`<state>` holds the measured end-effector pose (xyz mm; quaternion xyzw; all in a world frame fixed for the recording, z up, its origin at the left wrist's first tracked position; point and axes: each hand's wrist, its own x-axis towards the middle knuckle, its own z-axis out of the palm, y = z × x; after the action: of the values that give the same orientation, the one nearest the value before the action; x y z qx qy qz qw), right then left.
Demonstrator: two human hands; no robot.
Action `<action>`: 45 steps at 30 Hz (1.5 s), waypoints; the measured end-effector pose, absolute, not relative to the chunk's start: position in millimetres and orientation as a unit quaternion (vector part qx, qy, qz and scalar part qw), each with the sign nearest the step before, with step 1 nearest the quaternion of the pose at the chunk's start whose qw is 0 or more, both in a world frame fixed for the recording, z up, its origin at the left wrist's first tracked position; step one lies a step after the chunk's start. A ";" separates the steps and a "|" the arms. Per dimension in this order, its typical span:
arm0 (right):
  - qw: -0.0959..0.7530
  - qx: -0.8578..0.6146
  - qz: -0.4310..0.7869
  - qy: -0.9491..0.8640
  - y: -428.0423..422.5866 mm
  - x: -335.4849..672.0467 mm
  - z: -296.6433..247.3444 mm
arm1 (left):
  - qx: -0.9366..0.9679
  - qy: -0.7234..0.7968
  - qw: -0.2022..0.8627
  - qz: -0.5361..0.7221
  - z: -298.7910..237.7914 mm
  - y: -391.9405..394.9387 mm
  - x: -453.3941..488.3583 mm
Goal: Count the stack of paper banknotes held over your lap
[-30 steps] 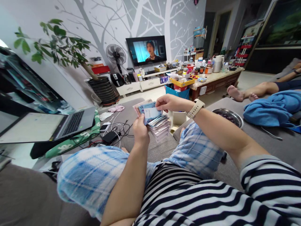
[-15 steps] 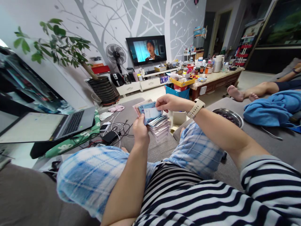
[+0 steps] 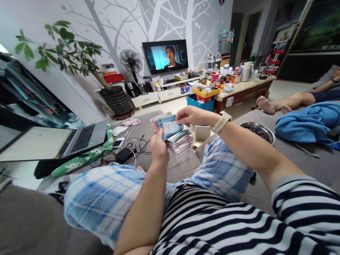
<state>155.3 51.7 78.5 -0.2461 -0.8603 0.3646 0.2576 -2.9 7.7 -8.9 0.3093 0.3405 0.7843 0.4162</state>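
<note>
My left hand (image 3: 158, 147) is closed around a thick stack of cards or paper slips (image 3: 180, 141), held up between my knees. A pale blue and white card (image 3: 171, 128) lies on top of the stack. My right hand (image 3: 191, 115) pinches that top card at its far edge; a pale watch band (image 3: 221, 122) is on that wrist. Both knees are covered in blue plaid fabric.
An open laptop (image 3: 61, 140) rests on a green cushion at left, with cables and a charger (image 3: 124, 153) beside it. A steel bowl (image 3: 257, 130) and a blue cloth (image 3: 308, 122) lie at right, near another person's bare feet (image 3: 265, 104). A small white box (image 3: 202, 132) sits beyond the stack.
</note>
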 end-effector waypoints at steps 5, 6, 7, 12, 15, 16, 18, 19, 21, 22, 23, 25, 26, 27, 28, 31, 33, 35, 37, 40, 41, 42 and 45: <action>0.260 -0.245 0.389 -0.849 50.2 155.8 79.8 | 0.320 0.336 0.416 0.782 -8.3 6.5 -2.6; 0.255 -0.242 0.396 -0.848 49.4 155.9 80.2 | 0.321 0.336 0.417 0.781 -8.1 6.2 -2.4; 0.248 -0.237 0.404 -0.848 48.6 155.9 80.5 | 0.322 0.337 0.420 0.778 -7.8 6.0 -2.3; 0.211 -0.238 0.387 -0.866 47.5 156.5 80.7 | 0.325 0.335 0.433 0.771 -6.1 4.4 -1.2; 0.207 -0.293 0.323 -0.876 52.2 157.8 78.8 | 0.334 0.322 0.444 0.766 -4.4 2.3 -0.2; 0.207 -0.316 0.299 -0.876 54.2 158.3 78.1 | 0.338 0.319 0.449 0.763 -3.8 1.5 0.1; 0.212 -0.358 0.258 -0.872 57.5 159.0 77.1 | 0.346 0.319 0.453 0.757 -2.9 0.4 0.6; 0.217 -0.373 0.244 -0.868 58.6 159.1 76.8 | 0.351 0.320 0.453 0.755 -2.7 0.1 0.6; 0.232 -0.388 0.237 -0.860 59.1 158.8 76.7 | 0.363 0.321 0.449 0.751 -2.8 0.0 0.4; 0.240 -0.386 0.242 -0.857 58.7 158.3 76.7 | 0.369 0.321 0.447 0.749 -3.0 0.2 0.2; 0.247 -0.378 0.250 -0.856 58.0 157.8 76.7 | 0.374 0.322 0.446 0.747 -3.3 0.4 -0.1; 0.252 -0.358 0.270 -0.858 56.7 156.6 76.6 | 0.380 0.324 0.444 0.744 -3.8 0.8 -0.6; 0.252 -0.349 0.277 -0.859 56.2 156.0 76.4 | 0.381 0.326 0.444 0.743 -4.0 1.0 -0.6; 0.251 -0.343 0.282 -0.860 56.0 155.6 76.0 | 0.382 0.326 0.445 0.741 -4.1 1.1 -0.6; 0.251 -0.339 0.286 -0.860 56.0 155.3 75.7 | 0.382 0.324 0.447 0.741 -4.1 1.3 -0.4; 0.256 -0.329 0.292 -0.861 56.2 155.0 75.2 | 0.365 0.323 0.452 0.747 -4.6 2.3 -0.2; 0.263 -0.319 0.293 -0.862 55.6 155.0 75.7 | 0.346 0.332 0.444 0.757 -5.4 3.5 -0.8; 0.271 -0.308 0.294 -0.864 54.3 155.0 76.8 | 0.334 0.344 0.430 0.765 -6.5 4.8 -1.8; 0.278 -0.296 0.296 -0.865 52.9 155.1 78.0 | 0.331 0.349 0.421 0.769 -7.4 5.6 -2.8; 0.281 -0.284 0.302 -0.865 51.4 155.0 79.0 | 0.327 0.352 0.424 0.767 -7.7 6.0 -3.2; 0.281 -0.281 0.304 -0.866 51.2 155.0 79.1 | 0.325 0.353 0.427 0.767 -7.6 5.9 -3.0; 0.280 -0.279 0.308 -0.866 51.2 154.9 79.0 | 0.324 0.352 0.428 0.767 -7.4 5.9 -2.8; 0.281 -0.271 0.325 -0.862 51.2 154.5 78.5 | 0.322 0.349 0.429 0.768 -6.8 5.5 -2.2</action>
<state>154.5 51.2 78.5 -0.2709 -0.8617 0.3246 0.2805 -2.2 5.5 -6.8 0.3222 0.3491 0.7683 0.4290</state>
